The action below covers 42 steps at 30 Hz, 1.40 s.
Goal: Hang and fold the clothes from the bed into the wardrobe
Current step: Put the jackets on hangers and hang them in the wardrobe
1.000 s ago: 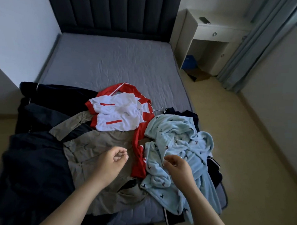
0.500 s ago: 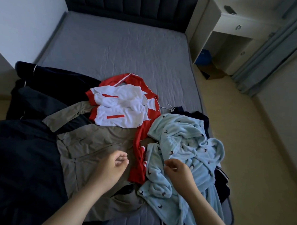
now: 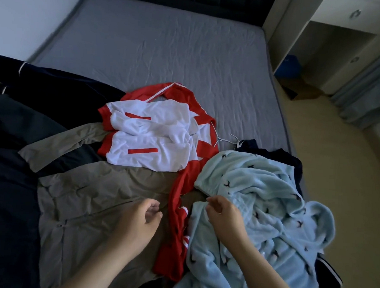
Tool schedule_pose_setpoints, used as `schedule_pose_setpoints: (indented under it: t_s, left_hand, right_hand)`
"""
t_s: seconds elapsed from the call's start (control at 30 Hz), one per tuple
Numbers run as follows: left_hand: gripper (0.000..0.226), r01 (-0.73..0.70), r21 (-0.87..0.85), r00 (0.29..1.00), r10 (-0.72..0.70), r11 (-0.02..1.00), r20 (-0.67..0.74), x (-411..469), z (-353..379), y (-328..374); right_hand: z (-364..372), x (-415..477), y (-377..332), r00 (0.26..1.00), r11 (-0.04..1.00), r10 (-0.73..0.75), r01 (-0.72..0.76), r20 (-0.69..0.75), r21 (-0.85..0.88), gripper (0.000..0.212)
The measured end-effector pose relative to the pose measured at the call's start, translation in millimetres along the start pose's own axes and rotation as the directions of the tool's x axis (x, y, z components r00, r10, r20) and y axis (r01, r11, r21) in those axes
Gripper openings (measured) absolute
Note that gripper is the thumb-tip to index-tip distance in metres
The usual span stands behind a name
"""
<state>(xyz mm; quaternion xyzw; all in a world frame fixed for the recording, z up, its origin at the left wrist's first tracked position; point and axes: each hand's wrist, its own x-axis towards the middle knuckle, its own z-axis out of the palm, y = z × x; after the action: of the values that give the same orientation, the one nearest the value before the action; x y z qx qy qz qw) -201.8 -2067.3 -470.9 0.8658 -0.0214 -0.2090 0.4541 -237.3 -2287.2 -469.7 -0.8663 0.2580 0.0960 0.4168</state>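
Blue fleece garment (image 3: 259,190) near right on bed (image 3: 167,45), crumpled: soft, bulky, light, floppy, likely snags pile.
Best grab: collar or shoulders, both hands.
Right hand (image 3: 223,217) over its left edge, fingers loosely curled, nothing pinched.
Left hand (image 3: 138,220) over khaki jacket (image 3: 95,194), fingers loosely curled, empty.

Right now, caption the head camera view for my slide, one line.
Left hand over a khaki jacket, right hand at a light blue fleece, red-and-white jacket beyond, on a grey bed.
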Motion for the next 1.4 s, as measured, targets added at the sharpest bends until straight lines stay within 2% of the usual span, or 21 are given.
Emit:
schedule_pose_setpoints:
  t_s: [0.2,0.33,0.43,0.5,0.57,0.6,0.7,0.77,0.87,1.0,1.1,1.2,1.3,1.4]
  left_hand:
    - [0.015,0.016,0.016,0.999,-0.016,1.0,-0.033,64.0,55.0,-49.8]
    - [0.019,0.025,0.016,0.999,-0.025,1.0,-0.044,117.7,91.7,-76.8]
    - [0.017,0.006,0.061,0.996,-0.001,0.998,-0.088,159.1,113.9,-92.4]
    - [0.024,-0.001,0.076,0.995,0.009,0.997,-0.101,179.3,129.4,-100.6]
    - [0.031,-0.02,0.118,0.993,0.034,0.993,-0.116,190.4,143.8,-105.8]
    - [0.034,-0.036,0.153,0.992,0.055,0.988,-0.118,194.7,149.5,-106.0]
    - [0.043,-0.095,0.25,0.986,0.126,0.964,-0.111,206.6,162.6,-103.4]
    - [0.047,-0.127,0.313,0.976,0.175,0.941,-0.13,217.1,168.7,-98.4]
    - [0.054,-0.181,0.363,0.961,0.243,0.914,-0.133,236.8,180.4,-85.0]
    - [0.058,-0.246,0.419,0.955,0.293,0.874,-0.049,265.9,199.2,-70.2]
    - [0.072,-0.212,0.54,0.972,0.232,0.815,0.032,287.0,208.5,-73.7]
    - [0.088,-0.117,0.66,0.993,0.109,0.742,0.054,306.1,217.6,-76.6]
    - [0.092,-0.055,0.737,0.998,0.057,0.673,0.022,317.8,226.9,-78.1]
    - [0.09,-0.028,0.758,0.999,0.052,0.652,-0.007,326.6,235.4,-77.3]
  right_hand:
    - [35.6,90.8,52.1,0.994,0.987,-0.108,0.105,-0.014,-0.118,0.028]
    - [62.9,156.3,78.1,0.96,0.938,-0.277,0.278,0.032,-0.207,0.035]
    - [79.2,208.9,92.9,0.915,0.837,-0.362,0.403,0.176,-0.371,0.046]
    - [83.5,236.0,115.3,0.916,0.74,-0.306,0.401,0.26,-0.54,0.05]
    - [82.4,246.4,146.2,0.935,0.636,-0.25,0.356,0.254,-0.685,0.051]
    - [79.2,247.7,161.5,0.94,0.628,-0.266,0.338,0.215,-0.702,0.049]
    - [72.3,244.0,196.6,0.939,0.784,-0.336,0.322,0.074,-0.531,0.033]
    - [72.2,245.5,206.3,0.967,0.863,-0.256,0.236,0.015,-0.447,0.037]
    - [74.3,247.3,217.3,0.984,0.91,-0.166,0.13,-0.058,-0.395,0.047]
    - [73.1,251.6,226.1,0.984,0.952,-0.157,0.126,-0.089,-0.28,0.047]
    - [75.5,255.5,232.9,0.987,0.97,-0.154,0.14,-0.055,-0.199,0.042]
    - [67.8,262.4,240.9,0.985,0.985,-0.169,0.17,-0.032,0.015,0.019]
    - [55.1,272.2,245.7,0.993,0.967,-0.11,0.115,-0.035,0.225,0.024]
    - [49.7,281.0,249.4,0.994,0.966,-0.099,0.108,-0.051,0.236,0.023]
